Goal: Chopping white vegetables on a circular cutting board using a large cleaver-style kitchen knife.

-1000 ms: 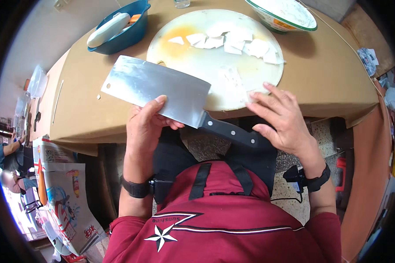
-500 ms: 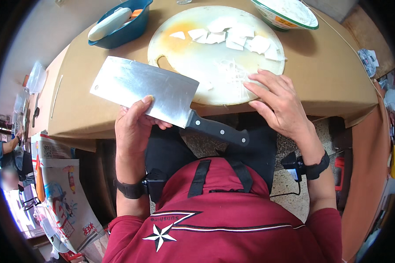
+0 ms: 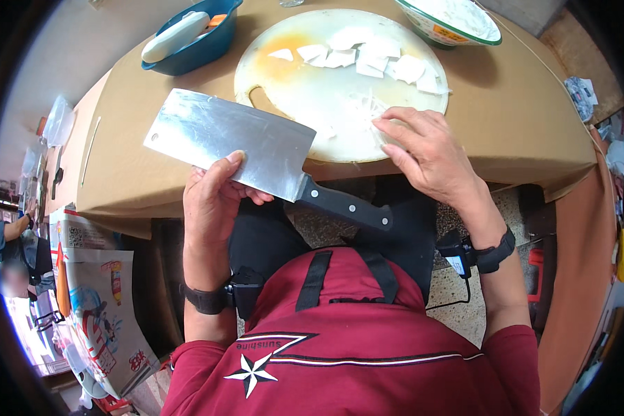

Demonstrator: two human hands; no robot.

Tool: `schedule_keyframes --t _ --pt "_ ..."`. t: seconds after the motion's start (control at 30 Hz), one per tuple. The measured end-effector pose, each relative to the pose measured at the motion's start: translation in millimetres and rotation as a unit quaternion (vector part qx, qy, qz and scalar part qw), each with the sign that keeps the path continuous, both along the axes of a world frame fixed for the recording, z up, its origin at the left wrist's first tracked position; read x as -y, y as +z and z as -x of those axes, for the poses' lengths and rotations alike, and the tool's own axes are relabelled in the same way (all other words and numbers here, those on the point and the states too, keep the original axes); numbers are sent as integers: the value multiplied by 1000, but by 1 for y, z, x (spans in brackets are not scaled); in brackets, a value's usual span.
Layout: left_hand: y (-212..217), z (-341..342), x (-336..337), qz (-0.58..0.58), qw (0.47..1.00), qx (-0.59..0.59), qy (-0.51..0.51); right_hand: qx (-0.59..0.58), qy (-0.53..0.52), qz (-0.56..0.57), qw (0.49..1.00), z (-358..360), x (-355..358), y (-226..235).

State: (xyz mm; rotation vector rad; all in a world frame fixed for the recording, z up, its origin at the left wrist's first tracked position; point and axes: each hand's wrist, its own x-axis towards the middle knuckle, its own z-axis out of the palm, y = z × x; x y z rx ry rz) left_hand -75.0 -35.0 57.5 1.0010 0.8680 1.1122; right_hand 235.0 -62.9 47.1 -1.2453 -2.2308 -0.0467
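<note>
My left hand point(image 3: 218, 186) is closed on the steel blade of a cleaver point(image 3: 239, 142), thumb on the upper face and fingers underneath. The cleaver's black riveted handle points down to the right, over my lap, with no hand on it. At the near right of the white oval cutting board point(image 3: 326, 90), my right hand point(image 3: 426, 149) is curled with thumb and fingers apart. Its fingertips are at a small patch of thin white shreds point(image 3: 371, 111); whether any are between them is hard to see. Flat white pieces point(image 3: 374, 55) lie along the board's far side.
A white bowl point(image 3: 454, 24) with a green rim and white contents stands at the far right. A blue basin point(image 3: 204, 52) holding a long white piece and something orange sits at the far left. Brown sheeting point(image 3: 527, 132) covers the table. Another person point(image 3: 21, 249) is at the far left.
My right hand has shifted left and slightly nearer over the board, its fingertips coming to the white shreds. My left hand and the cleaver have barely moved.
</note>
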Motion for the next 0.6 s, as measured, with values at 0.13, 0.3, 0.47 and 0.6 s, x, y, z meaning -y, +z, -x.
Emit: schedule_keyframes --t 0.13,0.3,0.47,0.6 --pt "1 -4 2 8 1000 2 -8 -95 -34 32 994 10 27 18" --pt "10 -33 7 18 999 -31 -38 -38 8 43 998 46 68 23" --pt "13 -48 4 -25 989 7 -148 -122 -32 17 992 49 77 -4" --pt "-5 -58 -2 -280 931 -235 19 -229 -74 135 961 37 85 19"
